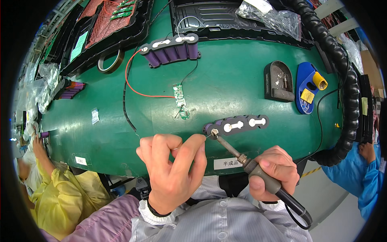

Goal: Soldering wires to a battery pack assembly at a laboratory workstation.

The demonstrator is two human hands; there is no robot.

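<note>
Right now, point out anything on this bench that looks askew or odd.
Nothing looks damaged or spilled. Loose red wire and black wire sprawl from the far battery pack across the green mat, and the small circuit board lies loose mid-mat.

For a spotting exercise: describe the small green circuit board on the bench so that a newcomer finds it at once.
Start on the green bench mat. Between the far purple battery pack and the near pack being soldered lies the small green circuit board. Unlike the packs, it is flat and green, and a red wire runs to it.

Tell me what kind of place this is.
Likely an electronics assembly bench for battery packs: the right hand holds a soldering iron to a battery pack on a green mat, with a small circuit board and an iron stand nearby.
</note>
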